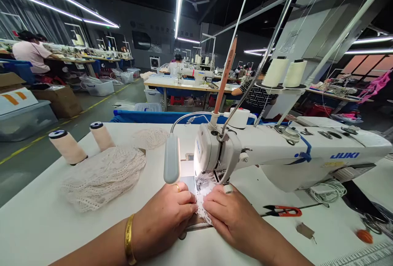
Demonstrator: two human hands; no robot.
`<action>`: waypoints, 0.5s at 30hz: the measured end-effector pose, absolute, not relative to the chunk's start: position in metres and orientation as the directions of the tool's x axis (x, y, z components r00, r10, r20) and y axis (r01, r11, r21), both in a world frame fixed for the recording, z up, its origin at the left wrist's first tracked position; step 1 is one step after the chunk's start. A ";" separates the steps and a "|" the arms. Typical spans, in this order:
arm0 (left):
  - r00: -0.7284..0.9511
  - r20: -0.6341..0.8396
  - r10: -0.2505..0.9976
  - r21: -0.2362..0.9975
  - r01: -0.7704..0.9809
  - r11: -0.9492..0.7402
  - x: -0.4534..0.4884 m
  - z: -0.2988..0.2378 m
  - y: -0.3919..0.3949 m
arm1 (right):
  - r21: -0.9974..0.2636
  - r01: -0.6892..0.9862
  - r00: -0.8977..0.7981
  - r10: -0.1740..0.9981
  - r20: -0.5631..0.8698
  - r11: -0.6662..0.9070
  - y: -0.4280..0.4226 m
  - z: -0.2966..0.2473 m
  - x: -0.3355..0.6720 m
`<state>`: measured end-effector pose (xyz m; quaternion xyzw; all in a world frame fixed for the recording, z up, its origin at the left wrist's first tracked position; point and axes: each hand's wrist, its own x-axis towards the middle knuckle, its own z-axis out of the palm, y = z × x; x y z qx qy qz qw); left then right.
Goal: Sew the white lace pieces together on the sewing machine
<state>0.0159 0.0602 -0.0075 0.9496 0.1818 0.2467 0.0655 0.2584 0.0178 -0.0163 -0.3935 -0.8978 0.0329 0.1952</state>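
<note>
Starting far left: two thread cones [68,147] lie tipped on the white table [37,221], w/ a loose heap of cream lace [102,176] just beside them. Moving in, left hand [164,217], gold bangle at the wrist, ring on a finger, fingers curled down and pinching the left edge of a small white lace piece [202,198]. That piece sits right at the needle, under the head of the JUKI sewing machine [276,155], lamp [171,158] hanging just left of it. Right hand [233,215] lies flat, fingertips pressing the lace's right edge. Lace looks v. light, soft, floppy, open-weave, prob snags easily, so best held flat at both edges near the foot, not bunched. Further right: red snips [282,210] on the table, small orange thing [364,236] near the corner.
</note>
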 end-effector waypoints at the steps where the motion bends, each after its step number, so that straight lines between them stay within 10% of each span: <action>1: 0.811 0.446 0.379 0.214 0.315 -0.925 0.016 -0.007 0.059 | -0.210 0.697 -0.613 0.721 0.323 0.686 0.018 -0.016 0.258; 15: 0.781 0.477 0.403 0.114 0.400 -0.910 0.021 -0.020 0.065 | -0.174 0.738 -0.554 0.733 0.395 0.651 0.026 -0.027 0.261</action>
